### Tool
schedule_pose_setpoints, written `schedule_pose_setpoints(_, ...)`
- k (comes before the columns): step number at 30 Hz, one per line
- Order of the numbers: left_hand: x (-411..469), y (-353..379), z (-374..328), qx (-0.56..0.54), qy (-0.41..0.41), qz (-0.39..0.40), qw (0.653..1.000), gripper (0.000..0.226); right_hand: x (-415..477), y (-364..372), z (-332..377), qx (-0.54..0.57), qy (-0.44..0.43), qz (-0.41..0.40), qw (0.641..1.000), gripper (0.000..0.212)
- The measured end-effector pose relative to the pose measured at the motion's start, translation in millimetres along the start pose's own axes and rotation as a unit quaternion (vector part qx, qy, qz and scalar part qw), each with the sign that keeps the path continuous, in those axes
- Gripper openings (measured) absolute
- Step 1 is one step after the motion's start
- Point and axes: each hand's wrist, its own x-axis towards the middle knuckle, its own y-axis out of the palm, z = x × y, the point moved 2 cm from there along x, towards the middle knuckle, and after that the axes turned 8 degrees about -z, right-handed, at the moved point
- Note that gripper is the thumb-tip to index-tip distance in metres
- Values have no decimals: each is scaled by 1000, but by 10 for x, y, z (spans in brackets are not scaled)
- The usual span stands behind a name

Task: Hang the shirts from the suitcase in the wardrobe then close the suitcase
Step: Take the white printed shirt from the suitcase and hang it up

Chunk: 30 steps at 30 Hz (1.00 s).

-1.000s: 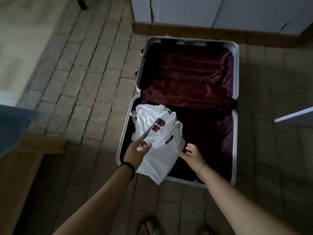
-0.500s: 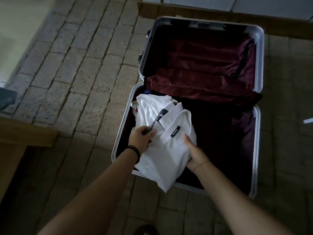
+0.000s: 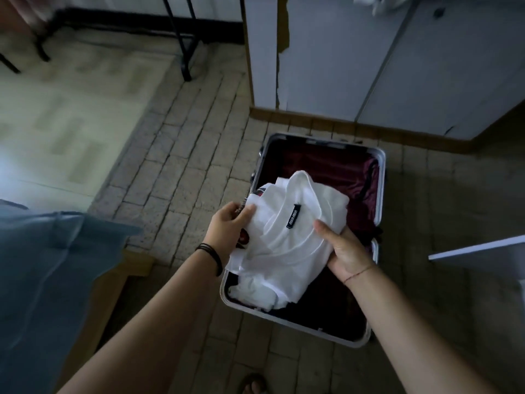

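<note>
A bundle of folded white shirts [image 3: 287, 231] with a dark neck label is lifted above the open silver suitcase [image 3: 379, 177], which lies on the floor with a dark red lining. My left hand [image 3: 227, 227] grips the bundle's left edge, thumb on top. My right hand [image 3: 342, 250] holds its right side from below, thumb pressed on the cloth. More white cloth [image 3: 252, 291] hangs down into the near half of the case. The pale wardrobe [image 3: 341, 58] stands just beyond the suitcase, its doors shut on this side.
An open pale wardrobe door edge [image 3: 477, 248] juts in at the right. A bed with blue cloth [image 3: 48, 268] on a wooden frame fills the lower left. A black metal rack's legs [image 3: 181, 44] stand at the back. The floor is brick-patterned tile [image 3: 181, 177]. My sandalled foot [image 3: 252, 383] is below.
Both hands closed on the white shirts and lifted the bundle up out of the suitcase. My view rose and tilted up, bringing the wardrobe and rack into sight.
</note>
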Motion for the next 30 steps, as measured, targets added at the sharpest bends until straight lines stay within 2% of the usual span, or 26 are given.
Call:
schedule_pose_setpoints(2, -215, -65, -575, 8, 1, 6, 1000, 29, -313, 225, 487, 9, 1, -2, 1000, 44)
schedule_pose_setpoints(5, -573, -155, -1464, 7, 21, 20, 1000, 33, -787, 580, 1200, 35, -5, -6, 999, 83)
schedule_pose_setpoints(6, -703, -190, -1735, -1, 30, 20, 999, 34, -945, 703, 1428, 48, -12, -1, 999, 90)
schedule_pose_setpoints(8, -959, -253, -2207, -11, 62, 6, 998, 47, -1247, 957, 1864, 73, -22, 23, 997, 92)
schedule_pose_setpoints(11, -1378, -313, -2790, 37, 150, -2, 988, 58, -1632, 1278, 2412, 116, -50, 48, 991, 86)
schedule_pose_setpoints(13, -1688, -310, -3121, 44, 186, 35, 981, 59, -1860, 1439, 2706, 134, -70, 51, 987, 68)
schedule_pose_setpoints(15, -1952, -289, -3405, 33, 188, 82, 978, 64, -2047, 1575, 2944, 137, -93, 45, 985, 51)
schedule_pose_setpoints(16, -2057, -280, -3546, 30, 191, 99, 976, 64, -2121, 1641, 3041, 131, -106, 36, 985, 51)
schedule_pose_setpoints(19, -2238, -277, -3903, 60, 201, 118, 971, 65, -2348, 1843, 3236, 114, -134, 22, 984, 80)
schedule_pose_setpoints(21, -2331, -293, -4087, 35, 177, 147, 972, 49, -2493, 1940, 3308, 111, -143, 24, 983, 80)
schedule_pose_setpoints(23, -2457, -350, -4291, 12, 169, 179, 969, 24, -2636, 1960, 3372, 105, -147, 43, 983, 63)
schedule_pose_setpoints(25, -2536, -407, -4519, 16, 190, 209, 959, 16, -2778, 1878, 3465, 74, -155, 60, 983, 52)
schedule_pose_setpoints(28, -2617, -475, -4900, 65, 232, 232, 942, 16, -2984, 1672, 3774, -24, -174, 0, 984, 49)
schedule_pose_setpoints(30, -2671, -476, -5068, 135, 255, 241, 927, 23, -3060, 1544, 4029, -76, -212, -71, 972, 27)
